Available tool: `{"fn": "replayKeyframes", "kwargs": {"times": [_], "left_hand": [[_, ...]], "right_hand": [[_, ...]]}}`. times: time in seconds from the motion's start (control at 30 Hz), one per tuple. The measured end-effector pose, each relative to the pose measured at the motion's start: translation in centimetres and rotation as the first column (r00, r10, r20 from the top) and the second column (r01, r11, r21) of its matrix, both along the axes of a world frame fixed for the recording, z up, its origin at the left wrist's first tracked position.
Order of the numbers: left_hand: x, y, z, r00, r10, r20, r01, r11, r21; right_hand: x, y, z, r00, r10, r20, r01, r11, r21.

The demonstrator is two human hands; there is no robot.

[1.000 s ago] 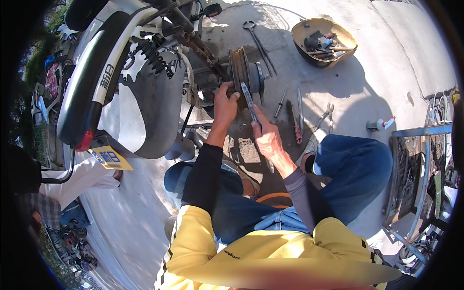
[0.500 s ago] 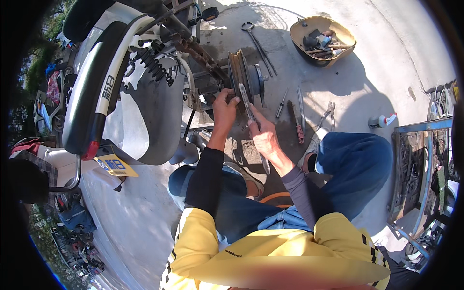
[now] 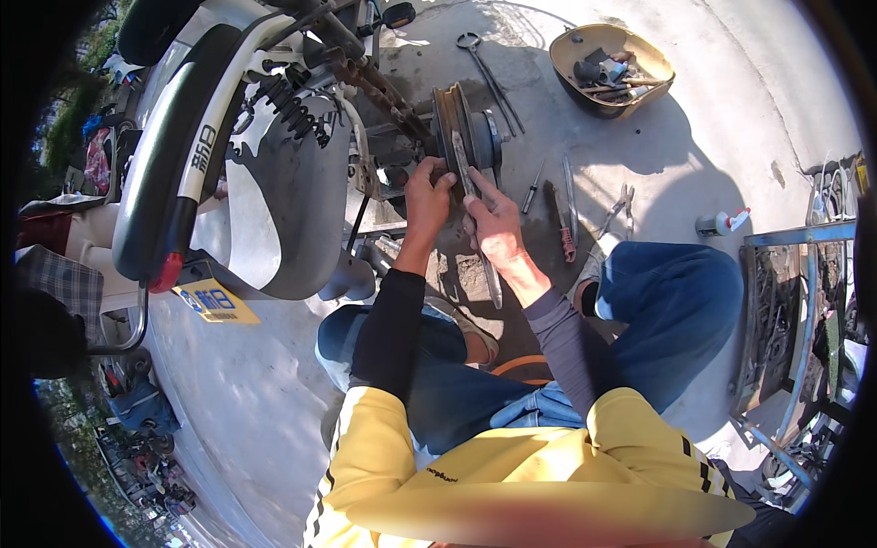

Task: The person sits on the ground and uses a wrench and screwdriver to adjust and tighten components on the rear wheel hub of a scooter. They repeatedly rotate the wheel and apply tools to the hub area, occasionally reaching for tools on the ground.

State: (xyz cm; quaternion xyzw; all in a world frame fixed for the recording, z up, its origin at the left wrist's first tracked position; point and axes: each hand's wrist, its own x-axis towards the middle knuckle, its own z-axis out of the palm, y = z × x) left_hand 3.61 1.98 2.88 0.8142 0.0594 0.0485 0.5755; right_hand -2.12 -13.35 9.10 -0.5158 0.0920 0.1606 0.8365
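A scooter's wheel rim (image 3: 447, 108), rusty yellow-brown and without a tyre, stands upright in front of me. My left hand (image 3: 427, 196) is closed at the rim's near left edge, thumb and fingers pressed against it; the fingertips are partly hidden. In my right hand (image 3: 496, 224) is a long flat metal bar (image 3: 491, 279), its far end laid against the rim and its near end pointing back at me. The right forefinger stretches along the bar while the other fingers wrap round it.
A raised scooter (image 3: 174, 173) fills the left side. Right of the wheel lie long tongs (image 3: 491, 78), a screwdriver (image 3: 533, 190), a red-handled tool (image 3: 560, 224) and pliers (image 3: 619, 212). Farther off sit a bowl of parts (image 3: 660, 66), a small bottle (image 3: 717, 225) and a blue metal frame (image 3: 804, 239).
My right hand and the metal bar have slid forward, away from me, so the bar reaches farther along the rim. The left hand stays at the rim, shifted very slightly.
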Motion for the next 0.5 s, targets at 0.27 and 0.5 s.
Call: {"fn": "replayKeyframes", "kwargs": {"times": [0.27, 0.5], "left_hand": [[-0.5, -0.7, 1.4, 1.000, 0.026, 0.009, -0.026, 0.999, -0.024], [-2.4, -0.6, 1.3, 0.999, 0.022, 0.040, -0.027, 0.993, 0.118]], "right_hand": [[1.6, 1.3, -0.7, 0.992, -0.009, 0.127, 0.028, 0.988, -0.154], [-0.9, 2.9, -5.0, 0.970, -0.047, 0.239, 0.127, 0.934, -0.333]]}}
